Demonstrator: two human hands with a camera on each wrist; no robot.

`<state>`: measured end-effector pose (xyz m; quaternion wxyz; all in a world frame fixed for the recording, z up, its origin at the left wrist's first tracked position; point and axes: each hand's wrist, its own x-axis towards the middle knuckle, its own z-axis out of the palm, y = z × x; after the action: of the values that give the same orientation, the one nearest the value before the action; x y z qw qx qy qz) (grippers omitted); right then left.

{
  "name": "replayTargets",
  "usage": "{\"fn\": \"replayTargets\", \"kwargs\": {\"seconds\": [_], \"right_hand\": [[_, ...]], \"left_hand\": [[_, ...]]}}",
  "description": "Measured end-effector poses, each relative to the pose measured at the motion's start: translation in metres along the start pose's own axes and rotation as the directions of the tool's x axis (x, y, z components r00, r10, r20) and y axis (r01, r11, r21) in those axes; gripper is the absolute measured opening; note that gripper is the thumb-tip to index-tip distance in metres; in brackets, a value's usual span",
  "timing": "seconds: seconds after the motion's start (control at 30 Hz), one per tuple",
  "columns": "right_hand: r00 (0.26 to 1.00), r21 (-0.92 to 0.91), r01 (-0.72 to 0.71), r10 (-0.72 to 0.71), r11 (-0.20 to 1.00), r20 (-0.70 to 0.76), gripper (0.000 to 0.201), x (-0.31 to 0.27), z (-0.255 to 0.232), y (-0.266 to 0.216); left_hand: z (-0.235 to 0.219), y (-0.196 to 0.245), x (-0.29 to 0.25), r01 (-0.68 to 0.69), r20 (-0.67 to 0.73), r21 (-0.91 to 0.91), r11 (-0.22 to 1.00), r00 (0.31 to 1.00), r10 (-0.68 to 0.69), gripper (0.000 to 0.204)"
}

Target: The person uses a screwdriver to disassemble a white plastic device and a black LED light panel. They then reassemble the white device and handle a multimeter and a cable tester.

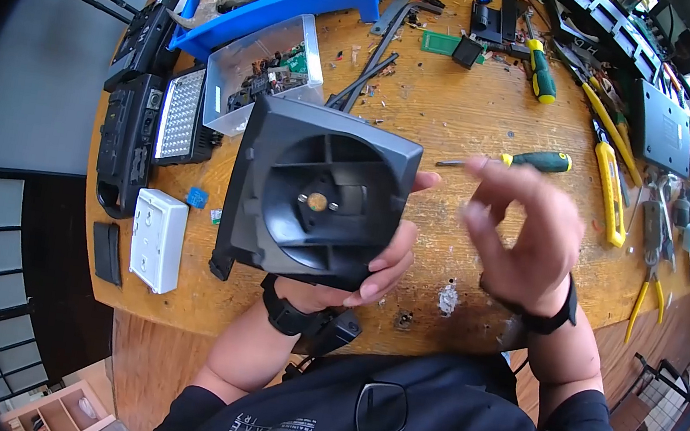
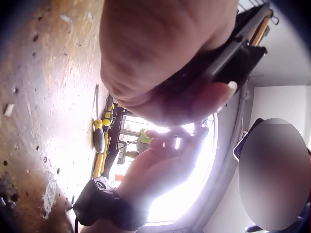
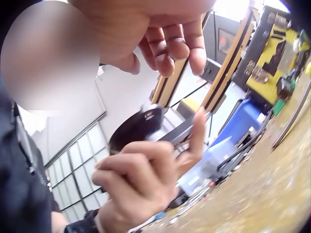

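A black plastic housing (image 1: 334, 135) with a wide round recess faces up in the head view. Ribs cross the recess, and a small hole with two bright metal spots sits at its centre. My left hand (image 1: 389, 266) grips the housing from below along its right side; most of the palm is hidden behind it. To the right, my right hand (image 1: 532, 233) is raised over the table, apart from the housing. Its fingers (image 3: 175, 46) are loosely bent with nothing between them in the right wrist view. A green and yellow screwdriver (image 1: 542, 161) lies just beyond this hand.
A clear bin (image 1: 221, 83) of small parts and a blue tray (image 1: 282, 4) stand at the back left. A white plastic box (image 1: 158, 240) lies at left. On the right are a yellow cutter (image 1: 611, 195), yellow-handled pliers (image 1: 648, 302) and another screwdriver (image 1: 543, 74).
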<state>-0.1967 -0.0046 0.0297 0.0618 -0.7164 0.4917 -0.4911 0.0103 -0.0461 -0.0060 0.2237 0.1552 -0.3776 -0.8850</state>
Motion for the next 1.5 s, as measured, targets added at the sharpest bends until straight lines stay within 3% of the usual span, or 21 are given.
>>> {"fn": "replayTargets", "kwargs": {"seconds": [0.03,0.1,0.17,0.2,0.37,0.43,0.63,0.7,0.77,0.83,0.87,0.9,0.97,1.03,1.1,1.17,1.27,1.33,1.4,1.43,1.5], "right_hand": [[0.993,-0.048,-0.117,0.116,0.992,-0.033,0.031,0.004,-0.001,0.005],[0.956,-0.262,-0.272,0.29,0.926,0.035,0.026,0.008,-0.009,0.027],[0.959,-0.532,-0.156,0.256,0.832,0.119,0.027,0.002,-0.022,0.052],[0.883,-0.559,-0.221,0.407,0.799,0.233,0.032,-0.001,-0.033,0.058],[0.832,-0.495,-0.149,0.379,0.856,0.405,0.042,-0.008,-0.072,0.085],[0.734,-0.497,-0.372,0.576,0.784,0.36,0.043,-0.005,-0.075,0.088],[0.752,-0.557,-0.307,0.556,0.772,0.355,0.032,-0.002,-0.074,0.089],[0.752,-0.49,-0.368,0.563,0.79,0.343,0.03,-0.001,-0.077,0.086],[0.781,-0.43,-0.384,0.536,0.817,0.321,0.025,0.001,-0.082,0.076],[0.733,-0.432,-0.459,0.606,0.776,0.31,0.021,0.012,-0.089,0.067],[0.731,-0.297,-0.534,0.609,0.792,0.309,0.02,0.016,-0.088,0.059],[0.735,-0.305,-0.518,0.598,0.799,0.32,0.02,0.02,-0.09,0.054],[0.802,0.004,-0.553,0.53,0.833,0.276,0.021,0.027,-0.094,0.046],[0.843,0.046,-0.524,0.51,0.851,0.171,0.019,0.041,-0.094,0.019],[0.928,0.009,-0.369,0.368,0.929,0.065,0.017,0.053,-0.102,0.008],[0.977,0.071,-0.184,0.19,0.98,-0.096,0.03,0.058,-0.101,-0.005],[0.918,0.162,0.068,0.002,0.984,-0.396,0.05,0.06,-0.099,-0.019],[0.948,0.134,0.128,-0.082,0.983,-0.306,0.054,0.059,-0.093,-0.028],[0.974,0.22,0.18,-0.143,0.959,-0.174,0.059,0.055,-0.082,-0.037],[0.975,0.222,0.177,-0.14,0.959,-0.171,0.059,0.055,-0.081,-0.036],[0.961,0.402,0.203,-0.261,0.893,0.094,0.058,0.06,-0.078,-0.033]], "left_hand": [[-0.002,-0.001,0.002,-0.001,0.001,-0.002,1.0,1.0,0.001,0.077],[-0.005,-0.005,0.005,0.086,0.191,-0.641,0.762,0.98,0.05,0.082],[-0.005,-0.007,0.005,0.072,0.204,-0.652,0.755,0.975,0.084,0.082],[-0.006,-0.008,0.006,0.075,0.222,-0.648,0.758,0.971,0.094,0.083],[-0.008,-0.006,0.005,0.069,0.271,-0.619,0.782,0.954,0.131,0.088],[-0.011,-0.004,0.006,0.029,0.287,-0.604,0.796,0.94,0.184,0.087],[-0.014,-0.012,0.009,-0.031,0.275,-0.693,0.72,0.912,0.304,0.088],[-0.012,-0.005,0.004,-0.101,0.241,-0.703,0.704,0.898,0.369,0.09],[-0.012,0.006,-0.004,-0.202,0.048,-0.576,0.792,0.959,0.279,0.092],[-0.015,0.007,-0.002,-0.218,0.076,-0.598,0.771,0.942,0.326,0.091],[-0.015,0.007,-0.002,-0.239,0.071,-0.587,0.773,0.937,0.343,0.091],[-0.016,0.008,-0.002,-0.258,0.065,-0.575,0.777,0.932,0.358,0.09],[-0.017,0.004,-0.001,-0.322,0.001,-0.531,0.784,0.925,0.381,0.089],[-0.018,0.003,-0.002,-0.369,-0.059,-0.48,0.796,0.919,0.39,0.089],[-0.021,0.004,-0.004,-0.401,-0.112,-0.354,0.845,0.915,0.387,0.086],[-0.023,0.001,-0.003,-0.385,-0.125,-0.431,0.816,0.921,0.369,0.084],[-0.034,-0.008,0.002,-0.349,-0.109,-0.557,0.754,0.93,0.35,0.081],[-0.037,-0.013,0.001,-0.325,-0.084,-0.605,0.727,0.934,0.348,0.08],[-0.031,-0.016,-0.004,-0.432,-0.196,-0.484,0.761,0.901,0.387,0.043],[-0.029,-0.014,-0.004,-0.432,-0.199,-0.486,0.76,0.901,0.385,0.043],[-0.017,0.002,-0.007,-0.401,-0.375,-0.255,0.88,0.88,0.292,0.082]]}}
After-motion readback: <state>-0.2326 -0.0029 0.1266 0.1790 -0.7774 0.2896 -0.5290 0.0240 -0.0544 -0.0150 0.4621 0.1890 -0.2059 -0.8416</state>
